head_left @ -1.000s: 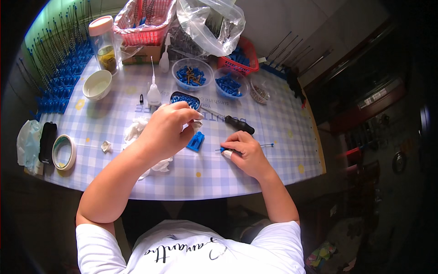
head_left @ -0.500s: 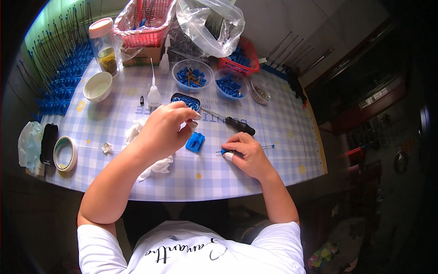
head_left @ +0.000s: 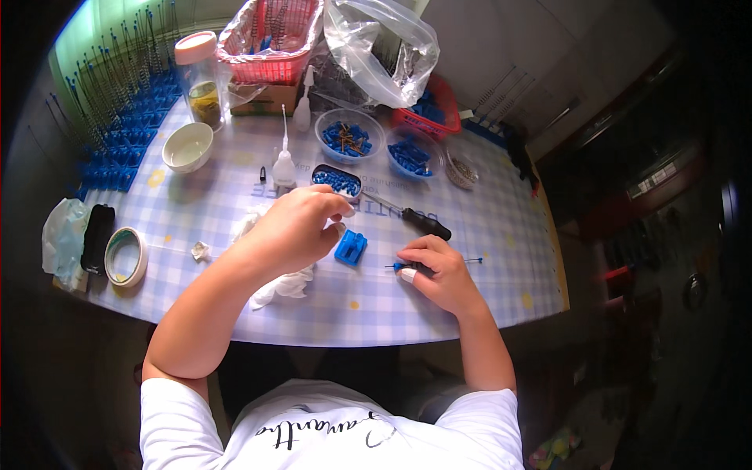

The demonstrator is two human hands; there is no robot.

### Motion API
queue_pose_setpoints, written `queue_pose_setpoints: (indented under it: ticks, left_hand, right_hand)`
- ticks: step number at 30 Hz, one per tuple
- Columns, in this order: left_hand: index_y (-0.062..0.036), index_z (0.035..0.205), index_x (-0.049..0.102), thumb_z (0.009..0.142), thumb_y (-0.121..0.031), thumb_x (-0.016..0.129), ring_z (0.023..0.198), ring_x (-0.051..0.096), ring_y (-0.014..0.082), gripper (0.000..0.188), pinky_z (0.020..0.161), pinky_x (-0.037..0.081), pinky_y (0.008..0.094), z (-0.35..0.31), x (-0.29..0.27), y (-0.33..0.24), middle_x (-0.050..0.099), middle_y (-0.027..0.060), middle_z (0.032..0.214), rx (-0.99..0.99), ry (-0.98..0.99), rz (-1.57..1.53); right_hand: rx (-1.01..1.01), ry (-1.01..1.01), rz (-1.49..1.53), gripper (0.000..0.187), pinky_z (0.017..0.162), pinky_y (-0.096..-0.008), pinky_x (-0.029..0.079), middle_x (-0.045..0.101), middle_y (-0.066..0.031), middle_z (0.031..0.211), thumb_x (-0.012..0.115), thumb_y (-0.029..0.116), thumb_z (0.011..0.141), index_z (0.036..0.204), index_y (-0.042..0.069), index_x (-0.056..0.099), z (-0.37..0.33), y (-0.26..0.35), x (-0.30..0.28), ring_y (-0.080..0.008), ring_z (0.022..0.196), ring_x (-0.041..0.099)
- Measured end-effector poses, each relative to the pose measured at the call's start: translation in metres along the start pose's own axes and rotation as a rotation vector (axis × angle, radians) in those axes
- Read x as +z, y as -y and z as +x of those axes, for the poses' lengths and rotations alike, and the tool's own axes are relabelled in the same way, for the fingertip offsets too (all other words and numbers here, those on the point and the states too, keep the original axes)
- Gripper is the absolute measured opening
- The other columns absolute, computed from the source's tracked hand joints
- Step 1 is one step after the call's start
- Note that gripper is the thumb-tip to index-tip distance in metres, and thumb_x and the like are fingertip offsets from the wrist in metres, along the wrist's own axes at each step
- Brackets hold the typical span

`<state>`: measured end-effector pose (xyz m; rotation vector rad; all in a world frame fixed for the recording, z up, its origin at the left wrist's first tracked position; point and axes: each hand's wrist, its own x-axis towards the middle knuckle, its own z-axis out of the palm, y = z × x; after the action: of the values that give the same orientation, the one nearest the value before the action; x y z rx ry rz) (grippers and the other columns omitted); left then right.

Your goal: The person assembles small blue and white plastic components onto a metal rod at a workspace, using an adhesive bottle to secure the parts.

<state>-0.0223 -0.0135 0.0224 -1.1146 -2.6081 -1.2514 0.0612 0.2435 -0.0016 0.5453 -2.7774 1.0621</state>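
My right hand (head_left: 440,276) rests low over the tabletop, its fingers closed on a thin rod (head_left: 472,260) with a blue tip at each end. White wrapping covers one of its fingertips. My left hand (head_left: 301,223) hovers just in front of a black tray (head_left: 315,182) of small blue parts. Its thumb and fingers curl toward each other, with white at the tips; whatever may be between them is too small to make out. A blue block (head_left: 351,247) with slots lies between my hands. Beyond my right hand is a black-handled screwdriver (head_left: 427,223).
Bowls of blue parts (head_left: 350,141) stand at the back, near red baskets (head_left: 270,66). White squeeze bottles (head_left: 283,166), a white bowl (head_left: 188,149) and a lidded jar (head_left: 205,94) stand left of them. Tape (head_left: 125,257) lies far left; crumpled tissue (head_left: 282,290) sits under my left forearm.
The whole view has shifted, so the table's things appear farther right. Both hands keep nearly the same places over the table, and my right hand still holds the rod.
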Motion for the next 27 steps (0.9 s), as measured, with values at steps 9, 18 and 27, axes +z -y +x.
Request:
queue_pose_setpoints:
  ticks: [9,18,27]
  left_hand:
    - [0.0010,0.097,0.066,0.071,-0.004,0.064,0.082,0.062,0.0258,0.027,0.074,0.049,0.0348,-0.002,0.006,-0.001,0.060,0.0132,0.094,-0.080,0.181,-0.036]
    - [-0.0008,0.098,0.067,0.073,-0.010,0.067,0.095,0.059,0.0307,0.027,0.085,0.046,0.0371,0.003,0.023,0.011,0.060,0.0135,0.100,-0.174,0.223,-0.150]
    - [0.0027,0.097,0.063,0.075,0.003,0.057,0.082,0.059,0.0134,0.023,0.070,0.048,0.0265,0.005,0.024,0.009,0.058,0.0091,0.106,-0.128,0.055,-0.416]
  right_hand:
    - [-0.028,-0.104,0.045,0.027,0.078,-0.0312,0.049,0.062,-0.0109,0.099,0.066,-0.001,0.069,0.096,0.003,0.069,0.004,0.019,-0.012,-0.0233,0.093,0.060]
    - [-0.118,-0.144,0.020,0.029,0.073,-0.0278,0.050,0.063,-0.0089,0.095,0.065,-0.008,0.068,0.095,0.004,0.069,0.018,0.038,-0.013,-0.0194,0.086,0.062]
    - [-0.172,-0.190,-0.019,0.024,0.070,-0.0273,0.050,0.064,-0.0086,0.092,0.069,-0.004,0.070,0.092,0.004,0.069,0.024,0.039,-0.015,-0.0193,0.084,0.062]
